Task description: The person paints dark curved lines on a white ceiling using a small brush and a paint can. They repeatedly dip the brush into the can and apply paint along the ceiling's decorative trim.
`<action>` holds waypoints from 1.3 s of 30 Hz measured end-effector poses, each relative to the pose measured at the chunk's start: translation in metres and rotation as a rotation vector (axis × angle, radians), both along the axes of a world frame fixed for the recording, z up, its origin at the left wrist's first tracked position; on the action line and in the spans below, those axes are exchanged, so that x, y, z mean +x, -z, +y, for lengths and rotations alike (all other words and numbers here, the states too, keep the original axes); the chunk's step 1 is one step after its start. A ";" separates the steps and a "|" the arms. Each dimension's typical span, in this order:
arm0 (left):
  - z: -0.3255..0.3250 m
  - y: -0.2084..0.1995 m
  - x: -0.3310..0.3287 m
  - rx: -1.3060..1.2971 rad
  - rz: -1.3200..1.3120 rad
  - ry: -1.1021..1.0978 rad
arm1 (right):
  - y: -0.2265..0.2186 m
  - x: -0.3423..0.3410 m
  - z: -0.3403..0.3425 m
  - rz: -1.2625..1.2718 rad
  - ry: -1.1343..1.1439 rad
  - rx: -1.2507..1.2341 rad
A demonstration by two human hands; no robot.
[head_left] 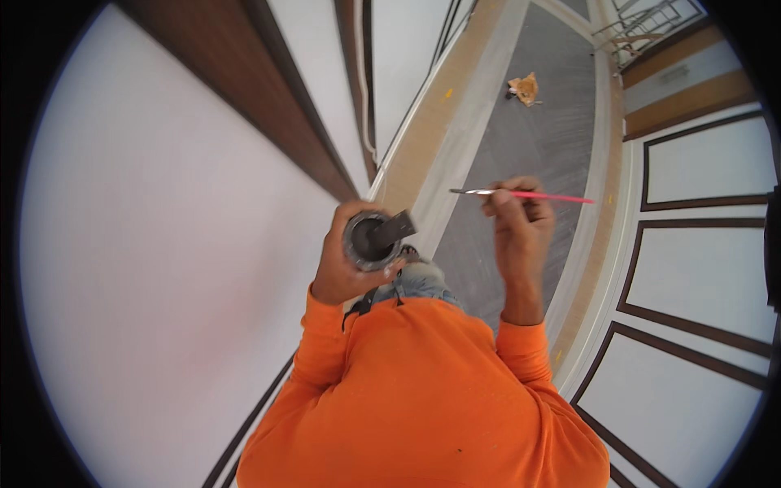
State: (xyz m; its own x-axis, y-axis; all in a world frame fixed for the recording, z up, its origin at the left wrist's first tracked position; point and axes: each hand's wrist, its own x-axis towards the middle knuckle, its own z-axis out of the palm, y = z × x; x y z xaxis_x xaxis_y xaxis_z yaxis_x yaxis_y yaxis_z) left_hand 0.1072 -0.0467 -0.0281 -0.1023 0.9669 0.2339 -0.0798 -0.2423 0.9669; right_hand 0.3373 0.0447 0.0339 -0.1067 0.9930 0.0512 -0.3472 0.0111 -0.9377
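Note:
My left hand (332, 259) is wrapped round a small round pot (353, 242) with dark contents, likely paint. A flat dark strip (394, 230) sticks up out of the pot and leans to the right over its rim. In my right hand (521, 228) a thin paintbrush (553, 197) with a pink-red handle is pinched between fingers and thumb. Its dark bristle tip points left, toward the pot but apart from it. Both hands are held out in front of my body.
A white wall (163, 244) with dark brown trim (260, 89) rises close on my left. White panels with dark frames (691, 268) line the right side. Ahead runs a grey floor (521, 138) with tan strips along its edges; a crumpled tan thing (525, 88) lies on it.

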 end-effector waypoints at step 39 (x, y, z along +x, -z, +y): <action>-0.040 -0.086 0.004 0.099 0.283 -0.093 | -0.134 -0.056 -0.033 -0.971 -0.459 1.057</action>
State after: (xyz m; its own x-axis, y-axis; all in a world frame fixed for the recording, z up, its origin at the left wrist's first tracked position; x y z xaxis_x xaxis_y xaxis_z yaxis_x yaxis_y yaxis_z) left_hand 0.1108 -0.0862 0.0583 -0.1065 0.9275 0.3584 0.2159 -0.3302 0.9189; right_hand 0.2816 0.0114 0.1682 -0.8002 0.4172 0.4308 0.2253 0.8749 -0.4286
